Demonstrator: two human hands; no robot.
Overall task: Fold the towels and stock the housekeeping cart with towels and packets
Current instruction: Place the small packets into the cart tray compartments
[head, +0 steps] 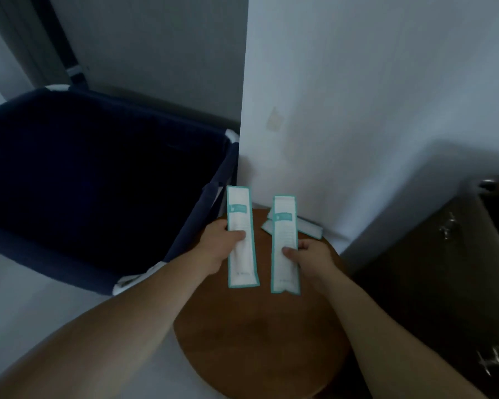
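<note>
Two packets, long and white with teal borders, are held upright above the round wooden table (251, 335): the left hand (218, 249) pinches the left packet (241, 237), the right hand (311, 260) pinches the right packet (285, 243). More spare packets (308, 227) lie on the table behind them. A navy fabric cart bin (98, 180) stands to the left.

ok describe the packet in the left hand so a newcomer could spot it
Start at the round wooden table beside the navy fabric bin. Two long white, teal-edged packets are held above it. Yours is the one the left hand grips, nearer the bin.
</note>
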